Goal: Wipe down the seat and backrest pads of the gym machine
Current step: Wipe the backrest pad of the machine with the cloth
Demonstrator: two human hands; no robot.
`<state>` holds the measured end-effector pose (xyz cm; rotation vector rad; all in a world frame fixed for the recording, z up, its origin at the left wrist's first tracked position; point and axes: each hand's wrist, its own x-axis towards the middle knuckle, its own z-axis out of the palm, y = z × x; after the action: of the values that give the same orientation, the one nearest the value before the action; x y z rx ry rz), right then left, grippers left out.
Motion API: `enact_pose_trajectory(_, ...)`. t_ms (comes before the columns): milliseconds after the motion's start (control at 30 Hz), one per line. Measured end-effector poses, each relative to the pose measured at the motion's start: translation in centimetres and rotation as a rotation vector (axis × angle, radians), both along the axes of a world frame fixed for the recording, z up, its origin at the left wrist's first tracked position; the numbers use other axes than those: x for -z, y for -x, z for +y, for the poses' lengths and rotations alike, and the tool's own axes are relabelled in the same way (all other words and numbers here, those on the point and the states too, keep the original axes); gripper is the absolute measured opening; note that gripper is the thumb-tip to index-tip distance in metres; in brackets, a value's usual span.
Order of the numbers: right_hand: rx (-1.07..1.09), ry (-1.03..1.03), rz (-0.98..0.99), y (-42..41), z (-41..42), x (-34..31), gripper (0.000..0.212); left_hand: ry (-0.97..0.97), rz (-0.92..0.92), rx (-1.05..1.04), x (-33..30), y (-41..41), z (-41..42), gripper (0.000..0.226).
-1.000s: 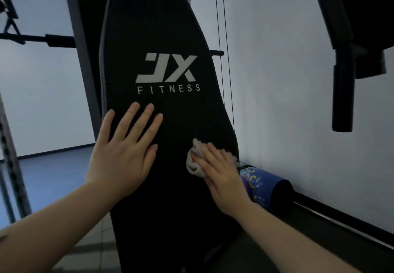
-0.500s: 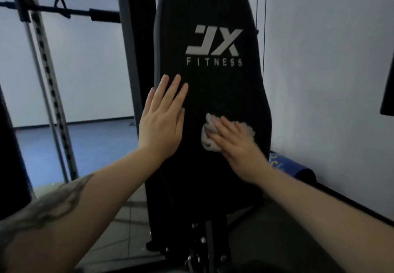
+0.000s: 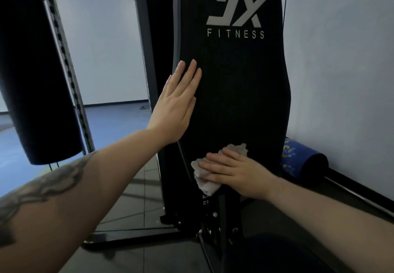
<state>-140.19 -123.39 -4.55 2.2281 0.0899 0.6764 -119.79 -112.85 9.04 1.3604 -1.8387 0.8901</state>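
Backrest pad, tall black vinyl [image 3: 234, 85], stands upright; right hand [image 3: 236, 172] presses a crumpled grey cloth [image 3: 204, 178] flat-fingered near its bottom edge, left hand [image 3: 179, 104] flat, fingers together, at its left edge.

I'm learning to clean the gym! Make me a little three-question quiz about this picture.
1. True or false: the left hand lies flat on the backrest pad.
2. What does the right hand press on the pad? A) a sponge B) a cloth C) a brush
3. Fill in: the word printed under the big logo is ______.

Key
1. True: its fingers are straight against the pad's left side.
2. B: a pale crumpled cloth sits under its straight fingers, low on the pad.
3. FITNESS.
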Motion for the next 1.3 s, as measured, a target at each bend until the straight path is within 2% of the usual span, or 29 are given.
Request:
enact_pose_trajectory(67,0.027,-0.061,-0.144,-0.3,-1.3,-2.9,0.073,0.015,-0.024,-0.046,0.0,0.1,0.0,0.054)
enact_pose_trajectory(133,0.06,-0.351,-0.457,-2.2,-0.3,-4.7,0.067,0.031,-0.036,-0.102,0.0,0.4,0.1,0.055)
enact_pose_trajectory(167,0.054,-0.45,-0.563,-3.3,0.6,-4.5,0.067,0.043,-0.04,-0.142,0.1,0.6,0.1,0.055)
enact_pose_trajectory(200,0.038,-0.476,-0.579,-4.1,1.3,-3.3,0.068,0.059,-0.045,-0.192,0.3,1.0,0.1,0.056)
enact_pose_trajectory(267,-0.001,-0.357,-0.395,-4.3,1.9,0.3,0.072,0.087,-0.09,-0.297,0.7,1.4,0.4,0.057)
enact_pose_trajectory(333,0.019,-0.173,-0.173,-1.1,0.3,2.5,0.072,0.097,-0.159,-0.304,0.8,2.5,0.1,0.056)
enact_pose_trajectory(367,0.04,-0.135,-0.133,0.4,-0.6,2.9,0.069,0.084,-0.214,-0.299,0.8,2.9,0.0,0.056)
enact_pose_trajectory(400,0.076,-0.15,-0.172,2.0,-1.3,3.2,0.066,0.059,-0.257,-0.286,0.7,3.6,-0.5,0.056)
enact_pose_trajectory(433,0.115,-0.232,-0.286,3.3,-2.0,3.3,0.064,0.034,-0.293,-0.288,0.7,4.5,-1.1,0.056)
enact_pose_trajectory(567,0.18,-0.894,-1.079,3.7,-2.9,-0.1,0.075,0.012,-0.422,-0.442,1.5,6.4,-3.0,0.06)
enact_pose_trajectory(600,0.157,-0.954,-1.16,3.0,-2.9,-1.2,0.071,0.02,-0.438,-0.465,1.6,6.5,-3.4,0.06)
enact_pose_trajectory(667,0.128,-0.899,-1.145,1.4,-2.6,-2.2,0.065,0.038,-0.439,-0.475,1.7,6.4,-3.8,0.059)
enact_pose_trajectory(767,0.1,-0.883,-0.984,0.9,-1.8,-1.9,0.066,0.026,-0.439,-0.466,1.3,6.5,-3.7,0.061)
enact_pose_trajectory(833,0.086,-0.933,-1.039,1.7,-2.5,-3.3,0.067,0.005,-0.436,-0.467,1.3,6.8,-3.4,0.061)
enact_pose_trajectory(933,0.061,-1.089,-1.198,2.7,-4.8,-10.1,0.051,-0.031,-0.425,-0.417,-0.1,7.3,-3.0,0.058)
enact_pose_trajectory(1033,0.008,-1.344,-1.148,2.8,-6.0,-17.9,0.044,-0.029,-0.525,-0.344,-3.7,6.8,-3.5,0.053)
enact_pose_trajectory(1133,-0.215,-1.575,-1.062,3.0,-6.3,-25.9,0.047,0.001,-0.56,-0.355,-6.2,5.9,-4.2,0.055)
enact_pose_trajectory(1200,-0.333,-1.619,-0.999,3.1,-7.0,-31.2,0.051,0.031,-0.558,-0.384,-6.4,5.8,-4.6,0.056)
enact_pose_trajectory(1300,-0.264,-1.529,-0.938,2.8,-7.9,-34.6,0.049,0.058,-0.562,-0.376,-6.3,5.9,-4.9,0.056)
